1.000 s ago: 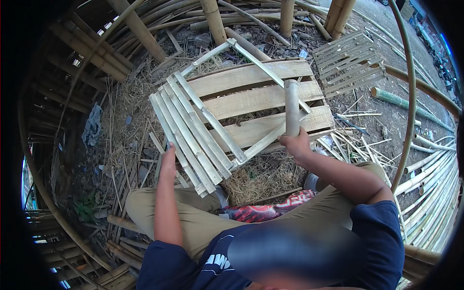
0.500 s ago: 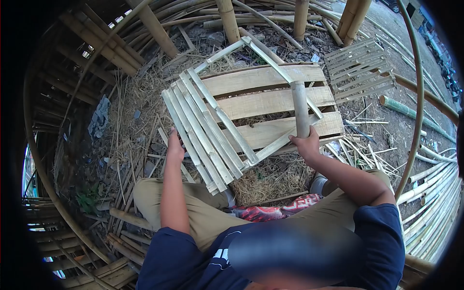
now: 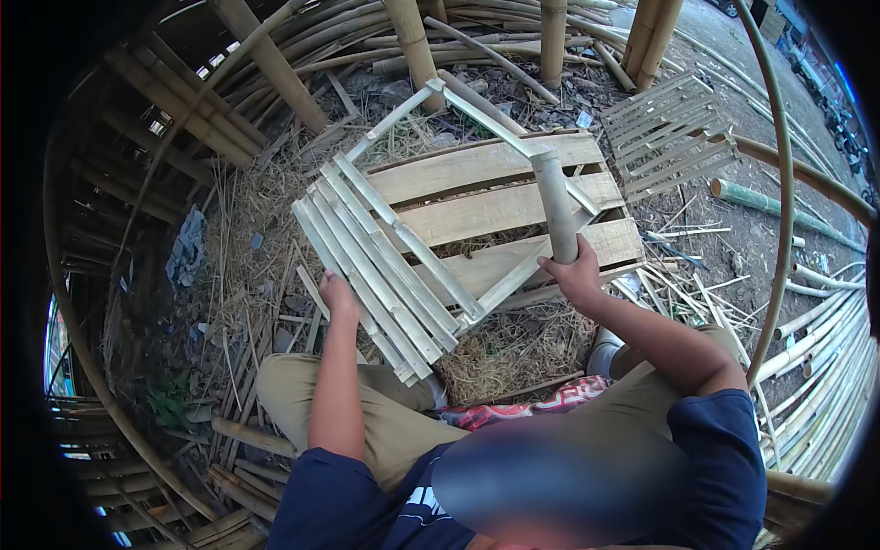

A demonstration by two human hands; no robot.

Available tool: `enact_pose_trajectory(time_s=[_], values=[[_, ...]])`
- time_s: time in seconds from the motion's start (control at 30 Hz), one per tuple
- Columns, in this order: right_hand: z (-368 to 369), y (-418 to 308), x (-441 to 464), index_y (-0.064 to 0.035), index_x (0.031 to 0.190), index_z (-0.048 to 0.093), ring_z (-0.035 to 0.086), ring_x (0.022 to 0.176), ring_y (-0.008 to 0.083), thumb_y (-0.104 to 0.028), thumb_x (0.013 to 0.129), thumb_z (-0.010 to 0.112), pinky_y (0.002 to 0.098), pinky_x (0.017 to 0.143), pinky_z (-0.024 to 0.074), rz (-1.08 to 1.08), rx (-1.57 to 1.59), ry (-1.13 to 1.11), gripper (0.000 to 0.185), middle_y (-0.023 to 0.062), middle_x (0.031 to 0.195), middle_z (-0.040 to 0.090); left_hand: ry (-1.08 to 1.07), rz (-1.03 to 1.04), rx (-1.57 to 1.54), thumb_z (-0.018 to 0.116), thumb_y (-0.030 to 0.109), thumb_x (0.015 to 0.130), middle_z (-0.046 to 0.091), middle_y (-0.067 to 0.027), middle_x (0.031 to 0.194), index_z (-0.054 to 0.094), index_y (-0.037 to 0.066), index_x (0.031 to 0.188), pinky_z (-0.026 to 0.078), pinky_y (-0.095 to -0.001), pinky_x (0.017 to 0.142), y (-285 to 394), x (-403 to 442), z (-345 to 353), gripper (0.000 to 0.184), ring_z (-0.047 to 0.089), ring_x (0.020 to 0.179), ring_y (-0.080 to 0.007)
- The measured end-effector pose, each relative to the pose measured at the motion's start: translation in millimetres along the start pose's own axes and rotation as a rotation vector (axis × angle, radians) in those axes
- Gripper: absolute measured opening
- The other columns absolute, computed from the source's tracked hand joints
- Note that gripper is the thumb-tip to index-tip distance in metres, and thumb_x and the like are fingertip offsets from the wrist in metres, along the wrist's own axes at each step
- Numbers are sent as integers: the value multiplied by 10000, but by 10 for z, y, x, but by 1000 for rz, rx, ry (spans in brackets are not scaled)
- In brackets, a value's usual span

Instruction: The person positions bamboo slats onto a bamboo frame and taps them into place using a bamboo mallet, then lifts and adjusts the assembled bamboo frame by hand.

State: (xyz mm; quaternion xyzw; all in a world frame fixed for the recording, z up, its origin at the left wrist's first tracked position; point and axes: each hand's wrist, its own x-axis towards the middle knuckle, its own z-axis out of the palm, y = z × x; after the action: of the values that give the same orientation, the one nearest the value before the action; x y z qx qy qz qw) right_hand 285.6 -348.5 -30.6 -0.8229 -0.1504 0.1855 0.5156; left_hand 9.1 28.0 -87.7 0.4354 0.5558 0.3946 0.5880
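A square frame of split bamboo (image 3: pixel 396 231), with several slats laid close together on its left part, lies tilted over a low wooden slatted platform (image 3: pixel 518 213). My left hand (image 3: pixel 339 298) grips the outer slat at the frame's left edge, its fingers partly hidden beneath. In my right hand (image 3: pixel 576 275) is a thick, short bamboo stick (image 3: pixel 555 202), held at its lower end. The stick points away from me, and its upper end overlaps the right side of the frame. Whether the two touch, I cannot tell.
Another slatted bamboo panel (image 3: pixel 674 133) lies beyond the platform at the right. Bamboo poles (image 3: pixel 825 367) are piled at far right, near a green bamboo pole (image 3: pixel 779 215). Upright bamboo posts (image 3: pixel 412 41) stand behind. Shavings and offcuts cover the ground; a red patterned sack (image 3: pixel 513 411) lies between my legs.
The near-left corner of the frame has come slightly toward me, along with my left hand. My right hand still holds the stick in nearly the same place. The whole view has shifted a little.
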Motion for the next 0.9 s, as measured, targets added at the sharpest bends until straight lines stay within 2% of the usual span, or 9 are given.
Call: enact_pose_trajectory(time_s=[0.2,0.3,0.5,0.53,0.63,0.7,0.83,0.87,0.9], values=[[-16,-196,58,-5,1348,583,690,1088,290,-220,797,878,421,946,532,-72,-38,-14,660,176,1170,709,-37,-106,-112,377,251,1114,628,-135,1361,585,16,1368,447,-419,1089,35,86,-66,404,597,1218,-262],[-5,-246,88,22,1315,557,651,1001,203,-223,795,907,390,901,530,-134,-35,9,673,129,1094,689,-58,-150,-153,386,252,1109,631,-150,1361,583,9,1379,471,-446,1087,47,101,-130,413,611,1229,-288],[-14,-277,377,26,1299,561,665,1025,204,-222,790,909,378,878,538,-106,14,-39,665,127,1109,688,-80,-202,-201,381,242,1102,604,-188,1409,548,-9,1420,513,-505,1082,96,-5,-167,438,620,1268,-347],[-38,-316,436,23,1282,558,685,949,186,-179,798,901,360,793,554,-107,11,-54,627,106,1050,688,-75,-216,-225,377,238,1101,598,-190,1419,540,-7,1429,512,-503,1085,94,-49,-149,441,618,1269,-349],[-151,-459,613,12,1276,579,701,898,195,-161,794,874,359,794,558,-73,160,-130,591,118,1046,696,-113,-208,-250,338,199,1105,583,-185,1421,497,8,1445,506,-513,1100,122,-239,-138,421,609,1275,-344],[-220,-526,776,8,1286,574,694,841,160,-124,806,864,334,713,554,-97,187,-141,577,87,980,683,-186,-193,-347,317,184,1112,581,-182,1411,485,16,1437,500,-526,1108,166,-399,-127,403,601,1280,-341],[-357,-721,1076,0,1292,576,661,782,143,-120,800,869,315,634,530,-143,106,-133,585,72,930,674,-250,-282,-421,417,172,1122,576,-147,1407,477,46,1420,456,-552,1143,274,-714,-191,329,571,1297,-304],[-398,-745,1172,-8,1282,584,644,756,140,-115,794,871,308,614,520,-61,141,-163,576,69,926,675,-309,-307,-425,495,151,1098,588,-111,1396,478,72,1425,465,-525,1132,228,-743,-252,337,570,1286,-275],[-407,-755,1252,-10,1276,586,645,755,140,-114,791,872,308,615,522,-67,150,-158,573,70,926,676,-372,-300,-414,500,144,1094,589,-105,1396,479,80,1426,471,-515,1125,211,-802,-292,339,572,1281,-269]])
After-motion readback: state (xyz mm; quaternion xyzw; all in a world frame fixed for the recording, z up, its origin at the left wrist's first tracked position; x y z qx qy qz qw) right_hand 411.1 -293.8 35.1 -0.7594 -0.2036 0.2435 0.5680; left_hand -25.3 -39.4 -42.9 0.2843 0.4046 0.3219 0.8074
